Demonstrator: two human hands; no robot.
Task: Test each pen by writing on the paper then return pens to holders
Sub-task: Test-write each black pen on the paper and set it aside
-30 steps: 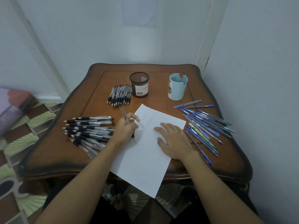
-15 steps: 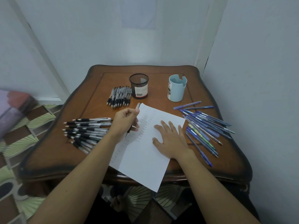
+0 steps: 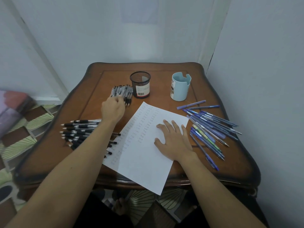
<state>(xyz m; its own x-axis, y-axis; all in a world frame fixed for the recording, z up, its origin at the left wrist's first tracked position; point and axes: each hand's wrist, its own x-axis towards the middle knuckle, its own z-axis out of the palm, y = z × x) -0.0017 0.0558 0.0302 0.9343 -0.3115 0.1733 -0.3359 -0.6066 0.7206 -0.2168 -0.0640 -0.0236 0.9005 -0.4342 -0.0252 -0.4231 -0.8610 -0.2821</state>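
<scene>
A brown wooden table with a scalloped edge (image 3: 92, 112) fills the middle of the view, set into a corner of pale walls. A white sheet of paper (image 3: 144, 162) lies askew on its near half, its near corner hanging past the table edge, with columns of small handwritten marks (image 3: 143, 125) down its left part. To the right of the sheet lies a loose spread of blue and purple stick pens (image 3: 210, 127). To the left lies a pile of clear pens with black grips (image 3: 79, 132), partly under the left forearm.

The right hand (image 3: 174, 139) rests flat on the right side of the paper, fingers straight and spread. The left hand (image 3: 112, 109) reaches to the far left of the sheet. Its fingers are curled at the near ends of a small bundle of black-grip pens (image 3: 122, 91); whether they pinch a pen cannot be told.

Just right of that bundle stands a black wire-mesh cup holder (image 3: 140, 84). A pale blue plastic holder with a notched rim (image 3: 180, 88) stands further right, well apart from it.
</scene>
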